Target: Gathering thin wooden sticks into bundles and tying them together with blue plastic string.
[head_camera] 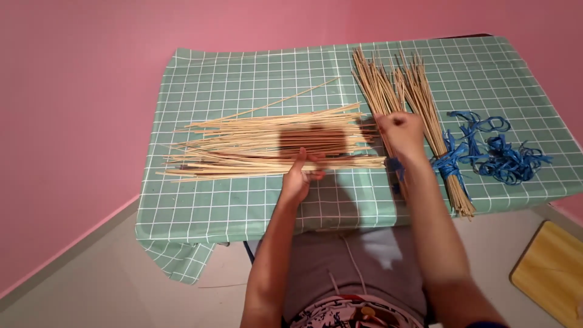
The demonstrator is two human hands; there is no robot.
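A loose pile of thin pale sticks (261, 143) lies lengthwise across the green checked tablecloth (243, 200). My left hand (299, 176) pinches a few sticks at the pile's near edge. My right hand (401, 133) is closed in a fist at the pile's right end, apparently on the stick ends. Right of it lie two bundles of sticks (419, 103) tied with blue ribbon (450, 161), fanned out toward the far edge.
A heap of loose blue ribbon strips (501, 155) sits at the table's right side. Pink walls surround the table. A wooden board (549, 270) lies on the floor at the lower right. The cloth hangs over the table's near left corner.
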